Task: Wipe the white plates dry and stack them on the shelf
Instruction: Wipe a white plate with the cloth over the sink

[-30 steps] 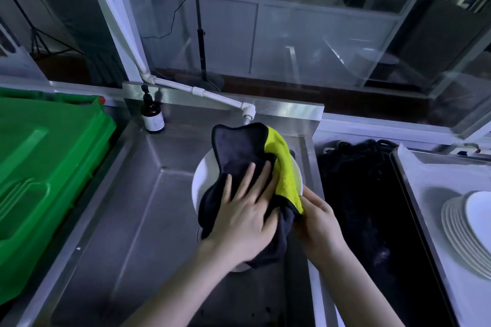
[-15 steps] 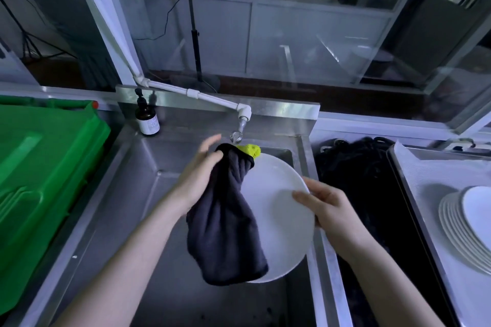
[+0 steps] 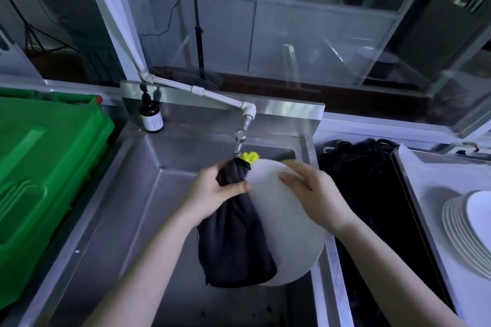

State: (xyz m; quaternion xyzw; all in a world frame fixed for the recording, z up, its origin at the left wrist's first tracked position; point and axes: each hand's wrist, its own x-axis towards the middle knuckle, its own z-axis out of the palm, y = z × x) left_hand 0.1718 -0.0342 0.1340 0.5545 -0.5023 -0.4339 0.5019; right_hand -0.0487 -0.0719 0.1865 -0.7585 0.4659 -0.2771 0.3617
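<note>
A white plate (image 3: pixel 287 231) is held tilted over the steel sink (image 3: pixel 111 220). My right hand (image 3: pixel 310 194) grips its upper right rim, fingers over the near face. My left hand (image 3: pixel 215 191) clutches a dark cloth (image 3: pixel 233 244) with a yellow-green side near its top; the cloth hangs down over the plate's left part. A stack of several white plates (image 3: pixel 467 231) lies on the steel tray (image 3: pixel 425 183) at the far right.
A tap (image 3: pixel 240 138) on a white pipe hangs just above the cloth's top. A brown pump bottle (image 3: pixel 151 114) stands at the sink's back left corner. A green bin (image 3: pixel 39 178) fills the left. A black mass (image 3: pixel 372 194) lies in the gap right of the sink.
The cloth went from spread flat on the plate under my left hand to bunched and hanging in my left hand's grip. My right hand shifted up along the plate's rim toward the top.
</note>
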